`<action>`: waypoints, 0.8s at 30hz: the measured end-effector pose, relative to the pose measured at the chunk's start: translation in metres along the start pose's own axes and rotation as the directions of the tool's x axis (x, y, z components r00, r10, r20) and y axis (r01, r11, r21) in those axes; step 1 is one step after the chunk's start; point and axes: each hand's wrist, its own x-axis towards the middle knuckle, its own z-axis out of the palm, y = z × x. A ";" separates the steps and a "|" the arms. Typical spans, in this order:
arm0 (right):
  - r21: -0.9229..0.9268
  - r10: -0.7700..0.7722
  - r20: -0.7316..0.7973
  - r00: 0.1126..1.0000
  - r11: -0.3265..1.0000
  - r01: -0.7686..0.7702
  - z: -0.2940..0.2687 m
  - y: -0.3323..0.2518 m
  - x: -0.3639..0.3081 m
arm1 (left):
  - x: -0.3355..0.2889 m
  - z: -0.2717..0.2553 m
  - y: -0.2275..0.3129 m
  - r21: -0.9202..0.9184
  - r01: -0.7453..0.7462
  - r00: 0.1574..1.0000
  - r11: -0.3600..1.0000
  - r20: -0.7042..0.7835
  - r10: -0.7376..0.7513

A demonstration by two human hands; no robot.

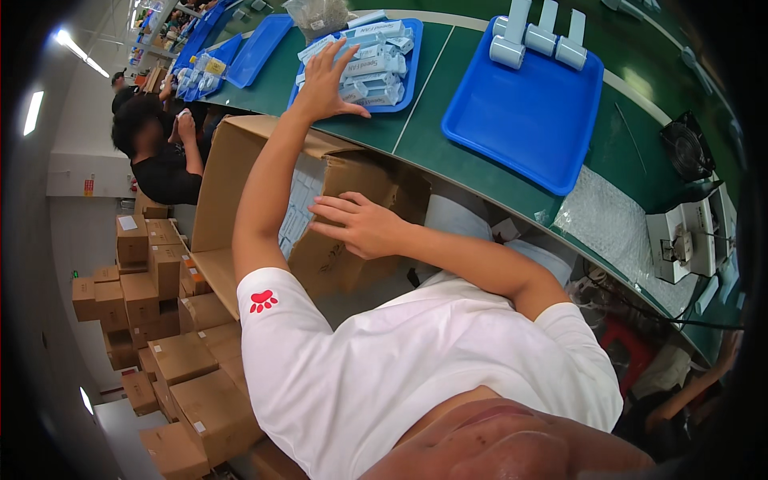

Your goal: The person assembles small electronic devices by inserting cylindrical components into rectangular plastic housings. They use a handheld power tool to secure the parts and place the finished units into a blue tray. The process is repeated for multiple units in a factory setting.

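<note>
My left hand (pixel 324 84) reaches over the left part of a blue tray (pixel 416 60) on the green table, its fingers spread and nothing held in them. Slim light-blue and white boxes (pixel 376 64) lie piled in that tray; whether my fingertips touch them I cannot tell. Below the table edge stands an open cardboard carton (pixel 232 184), with rows of similar light-blue boxes (pixel 298 200) inside. My right hand (pixel 360 224) is at the carton's near flap (pixel 320 252), palm down, fingers stretched toward the packed boxes. My left forearm crosses over the carton and hides part of its contents.
To the right, another blue tray (pixel 520 120) has 3 pale cylinder-headed parts (pixel 540 36) at its far edge. Bubble wrap (pixel 604 216), a black fan (pixel 686 148) and a white device (pixel 688 240) lie farther right. A co-worker (pixel 160 152) sits left, near stacked cartons (pixel 184 356).
</note>
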 end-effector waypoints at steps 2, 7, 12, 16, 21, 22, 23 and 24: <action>0.073 0.072 -0.015 0.997 0.995 -0.071 0.000 -0.002 -0.014 | -0.001 -0.006 0.004 -0.013 0.024 1.000 1.000 0.001 -0.024; 0.186 0.332 -0.020 0.943 0.928 -0.323 -0.002 0.027 -0.104 | 0.006 -0.021 0.019 -0.042 0.033 0.993 0.999 -0.109 -0.038; 0.062 0.805 -0.004 0.593 0.592 -0.804 0.002 0.077 -0.302 | 0.040 -0.039 0.056 -0.095 -0.048 0.983 0.994 -0.183 0.030; -0.250 0.947 0.264 0.183 0.250 -0.935 -0.015 0.086 -0.313 | 0.093 -0.027 0.082 -0.206 -0.100 0.970 0.973 -0.237 0.050; -0.094 0.886 0.338 0.318 0.368 -0.925 -0.006 0.084 -0.302 | 0.199 0.027 0.114 -0.481 -0.077 0.955 0.873 -0.287 -0.074; -0.099 0.800 0.472 0.371 0.466 -0.879 -0.030 0.065 -0.275 | 0.211 0.036 0.115 -0.519 -0.005 0.958 0.855 -0.248 -0.145; -0.079 0.698 0.587 0.410 0.554 -0.829 -0.058 0.046 -0.246 | 0.230 0.040 0.115 -0.524 0.000 0.955 0.852 -0.253 -0.155; 0.100 0.634 0.457 0.624 0.660 -0.744 -0.078 0.020 -0.234 | 0.251 0.044 0.118 -0.534 0.002 0.953 0.846 -0.256 -0.163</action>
